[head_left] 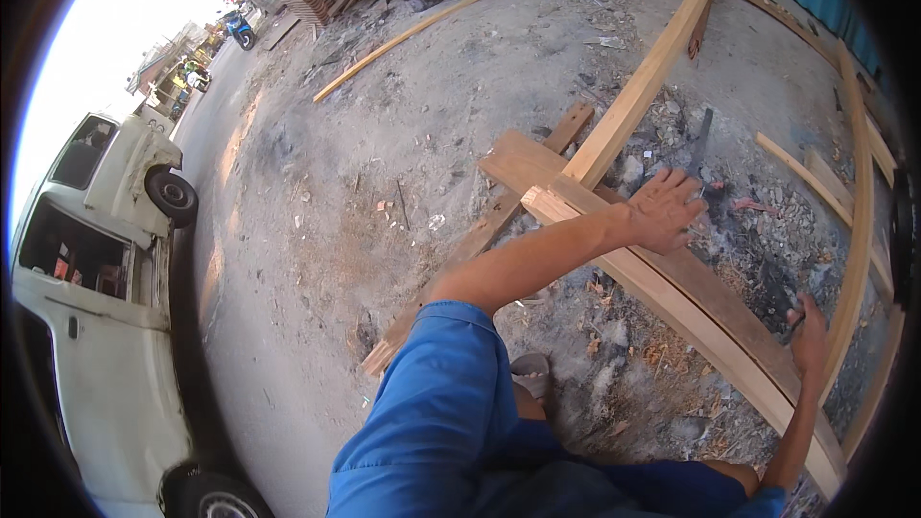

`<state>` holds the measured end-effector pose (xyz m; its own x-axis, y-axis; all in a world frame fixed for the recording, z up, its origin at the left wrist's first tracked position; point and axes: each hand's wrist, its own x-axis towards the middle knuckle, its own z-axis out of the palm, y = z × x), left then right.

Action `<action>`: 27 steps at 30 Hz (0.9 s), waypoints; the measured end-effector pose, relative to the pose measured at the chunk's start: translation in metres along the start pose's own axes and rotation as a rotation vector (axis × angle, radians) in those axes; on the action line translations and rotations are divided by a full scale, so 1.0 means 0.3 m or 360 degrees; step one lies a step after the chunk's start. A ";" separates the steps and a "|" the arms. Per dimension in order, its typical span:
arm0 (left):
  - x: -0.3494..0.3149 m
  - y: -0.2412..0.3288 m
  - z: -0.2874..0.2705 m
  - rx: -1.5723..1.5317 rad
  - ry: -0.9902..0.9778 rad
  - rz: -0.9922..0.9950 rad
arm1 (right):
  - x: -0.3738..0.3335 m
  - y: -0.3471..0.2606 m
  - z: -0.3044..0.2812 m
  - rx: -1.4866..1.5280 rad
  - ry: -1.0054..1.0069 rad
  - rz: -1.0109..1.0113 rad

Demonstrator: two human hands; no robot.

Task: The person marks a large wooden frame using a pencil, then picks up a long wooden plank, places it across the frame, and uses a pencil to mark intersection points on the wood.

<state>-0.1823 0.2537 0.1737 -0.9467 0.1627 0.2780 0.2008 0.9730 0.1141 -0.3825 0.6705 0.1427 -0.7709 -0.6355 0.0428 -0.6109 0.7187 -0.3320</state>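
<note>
A pale squared timber (686, 321) runs diagonally from the middle toward the lower right, alongside a browner plank (734, 317). My left hand (664, 213) lies over the plank near its upper part, fingers spread. Farther down the plank's right side is my right hand (811, 334), its fingers curled around a small dark thing that I cannot make out. Another long pale beam (641, 86) stretches away from the upper end of these pieces. Beneath them a worn brown timber (494, 228) lies crosswise on the ground.
Several wood strips (854, 230) lie at the right, and a thin strip (441, 14) lies farther off. Debris and ash (767, 240) cover the ground beyond my hands. A pale van (106, 326) stands at the left by the road. My sandalled foot (531, 376) is below the timber.
</note>
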 end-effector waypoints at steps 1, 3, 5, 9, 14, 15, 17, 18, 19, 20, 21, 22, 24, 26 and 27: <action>-0.024 -0.057 -0.050 0.0025 0.0003 -0.0124 | 0.044 -0.075 -0.016 -0.0012 -0.0025 -0.0079; -0.188 -0.204 -0.071 -0.0152 0.0303 -0.0456 | 0.103 -0.355 -0.047 -0.0043 -0.0203 -0.0191; -0.448 -0.340 -0.038 -0.0208 0.0738 -0.0828 | 0.133 -0.612 -0.009 -0.0165 -0.0476 -0.0341; -0.763 -0.434 0.076 -0.0589 0.1022 -0.1418 | 0.126 -0.823 0.117 -0.0250 -0.0530 -0.0487; -0.870 -0.386 0.211 -0.1072 0.0923 -0.1532 | 0.081 -0.938 0.273 -0.0164 -0.0603 -0.0308; -0.859 -0.377 0.221 -0.1008 0.0899 -0.1487 | 0.075 -0.943 0.295 -0.0155 -0.0560 -0.0303; -0.835 -0.374 0.231 -0.0931 0.0890 -0.1420 | 0.066 -0.921 0.359 -0.0133 -0.0472 -0.0296; -0.820 -0.378 0.236 -0.0892 0.0888 -0.1385 | 0.062 -0.907 0.391 -0.0137 -0.0399 -0.0290; -0.798 -0.386 0.252 -0.0922 0.0857 -0.1344 | 0.055 -0.884 0.417 -0.0147 -0.0325 -0.0275; -0.790 -0.396 0.261 -0.0941 0.0826 -0.1310 | 0.050 -0.889 0.431 -0.0148 -0.0255 -0.0270; -0.780 -0.406 0.271 -0.0960 0.0795 -0.1275 | 0.047 -0.891 0.437 -0.0113 -0.0255 -0.0264; -0.770 -0.403 0.274 -0.0972 0.0805 -0.1261 | 0.047 -0.898 0.438 -0.0080 -0.0257 -0.0253; -0.762 -0.400 0.312 -0.0898 0.0831 -0.1260 | 0.049 -0.899 0.445 -0.0055 -0.0227 -0.0266; -0.764 -0.404 0.339 -0.0884 0.0860 -0.1235 | 0.052 -0.893 0.455 -0.0067 -0.0163 -0.0309; -0.765 -0.407 0.352 -0.0907 0.0881 -0.1213 | 0.054 -0.890 0.458 -0.0073 -0.0169 -0.0299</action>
<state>-0.0162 0.1149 -0.0048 -0.6563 -0.6830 0.3206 -0.1665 0.5455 0.8214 -0.2072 0.4297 0.1026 -0.6211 -0.7838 -0.0005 -0.7514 0.5956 -0.2840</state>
